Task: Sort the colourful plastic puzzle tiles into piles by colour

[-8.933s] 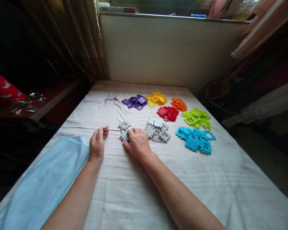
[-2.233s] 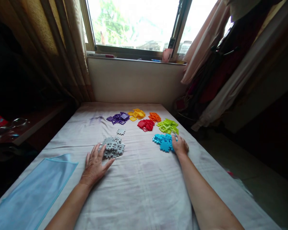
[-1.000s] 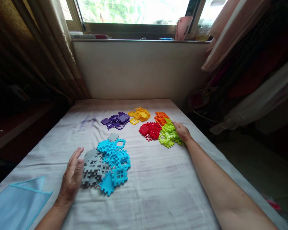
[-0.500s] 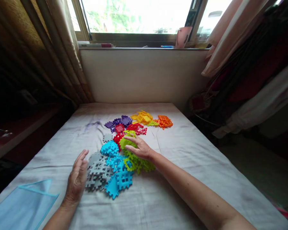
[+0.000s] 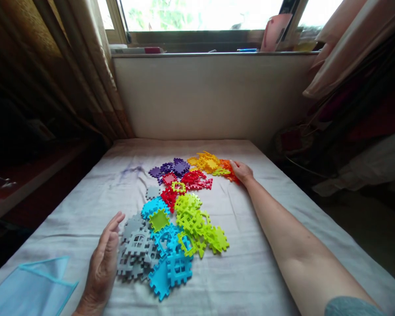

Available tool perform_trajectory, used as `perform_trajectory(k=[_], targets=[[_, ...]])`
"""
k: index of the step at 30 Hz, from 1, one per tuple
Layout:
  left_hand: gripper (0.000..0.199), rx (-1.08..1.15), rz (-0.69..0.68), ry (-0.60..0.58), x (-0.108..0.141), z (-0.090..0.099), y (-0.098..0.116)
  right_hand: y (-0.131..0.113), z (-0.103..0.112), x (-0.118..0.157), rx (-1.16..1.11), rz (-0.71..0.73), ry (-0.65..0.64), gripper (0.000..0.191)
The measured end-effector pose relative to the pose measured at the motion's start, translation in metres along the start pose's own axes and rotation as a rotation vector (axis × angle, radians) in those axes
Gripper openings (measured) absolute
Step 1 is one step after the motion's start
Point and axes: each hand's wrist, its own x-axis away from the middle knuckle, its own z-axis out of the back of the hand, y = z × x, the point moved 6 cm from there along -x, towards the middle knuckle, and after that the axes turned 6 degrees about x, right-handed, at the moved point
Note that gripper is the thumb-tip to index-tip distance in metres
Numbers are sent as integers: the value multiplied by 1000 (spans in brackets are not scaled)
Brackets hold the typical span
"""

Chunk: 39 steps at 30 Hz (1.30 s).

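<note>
My left hand [image 5: 104,259] rests on its edge beside the grey pieces [image 5: 136,250], fingers extended and holding nothing. At the far right of the piles, my right hand [image 5: 242,172] lies against the orange pieces [image 5: 227,166], its fingers partly hidden. Blue pieces [image 5: 179,265] lie right of the grey ones, with a green square [image 5: 159,220] on top. Light green pieces [image 5: 197,224] spread to their right. Behind them are red pieces [image 5: 193,179], purple pieces [image 5: 179,167] and yellow pieces [image 5: 206,162]. A small green frame [image 5: 178,187] lies among the red.
A white cloth [image 5: 237,281] covers the bed or table. A light blue folded item [image 5: 29,285] lies at the near left. On the window sill stands a pink cup [image 5: 275,33]. Curtains [image 5: 95,79] hang at both sides.
My right hand has moved from the light green pieces to the orange pile at the far right. The green square and small green frame now show uncovered. The view has shifted slightly.
</note>
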Motion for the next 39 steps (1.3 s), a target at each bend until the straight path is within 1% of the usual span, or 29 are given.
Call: perform_trajectory(k=[2, 4, 7, 9, 10, 11, 12, 13, 15, 16, 17, 19, 20, 22, 24, 26, 28, 30, 32, 34, 37, 39], targets=[[60, -7, -15, -7, 0, 0, 1, -19, -16, 13, -39, 92, -44, 40], [60, -12, -23, -14, 0, -1, 2, -38, -30, 36, -130, 205, -74, 39], [60, -17, -30, -10, 0, -1, 5, -71, -47, 84, -371, 456, -121, 40], [59, -18, -34, 2, 1, -1, 7, -92, -56, 112, -475, 647, -220, 42], [59, -14, -35, 10, 1, -1, 8, -101, -57, 118, -511, 712, -259, 43], [59, -7, -36, 16, 2, -1, 8, -107, -56, 118, -533, 745, -277, 45], [58, 0, -37, 22, 2, -1, 8, -110, -52, 108, -548, 724, -257, 48], [57, 6, -36, 26, 3, -1, 7, -109, -45, 90, -543, 637, -184, 51], [56, 11, -31, 31, 3, -1, 6, -97, -32, 42, -423, 360, 4, 53], [55, 12, -29, 32, 3, -2, 5, -90, -28, 19, -334, 222, 50, 53], [55, 13, -29, 32, 3, -2, 5, -88, -28, -2, -301, 155, 57, 56], [54, 18, -24, 32, 4, -2, 6, -92, -37, -30, -264, 99, 24, 60], [54, 18, -19, 32, 4, -2, 6, -99, -45, -38, -261, 107, -11, 60], [55, 13, -9, 32, 4, -2, 8, -122, -66, -39, -257, 166, -99, 56], [56, 2, -8, 31, 4, -2, 9, -156, -86, -27, -261, 260, -205, 49], [56, -12, -28, 23, 4, -3, 10, -193, -101, -8, -249, 364, -327, 43], [55, -28, -67, 22, 3, -4, 10, -226, -110, 13, -176, 473, -468, 42], [54, -52, -105, 22, 2, -5, 11, -250, -114, 33, -63, 558, -575, 41], [53, -85, -129, 14, 2, -6, 11, -264, -112, 51, 30, 608, -627, 40], [53, -124, -159, 3, 1, -9, 11, -273, -108, 70, 81, 656, -666, 40], [53, -177, -233, 13, 0, -13, 12, -277, -103, 107, 104, 728, -757, 45], [53, -212, -270, 30, 0, -16, 11, -276, -97, 135, 111, 773, -792, 50]])
